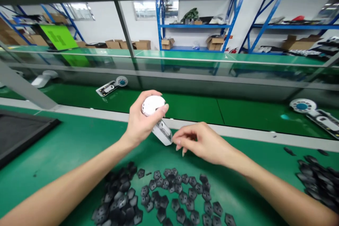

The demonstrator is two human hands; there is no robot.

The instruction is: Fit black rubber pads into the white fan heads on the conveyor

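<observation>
My left hand (140, 122) is wrapped round the round head of a white plastic device (156, 116), held above the green bench with its open handle end pointing down to the right. My right hand (197, 141) hovers just right of that lower end, fingers curled and fingertips close to the device's tip; whether it pinches a small part is not clear. Below both hands lies a heap of several small black hexagonal parts (164, 197) on the green mat (79, 141).
A green conveyor belt (238, 107) runs behind the bench, carrying similar white devices at left (111, 86) and right (315, 113). A dark tray (18, 130) sits at the left. More black parts (315, 176) lie at the right. Blue shelving with cartons stands behind.
</observation>
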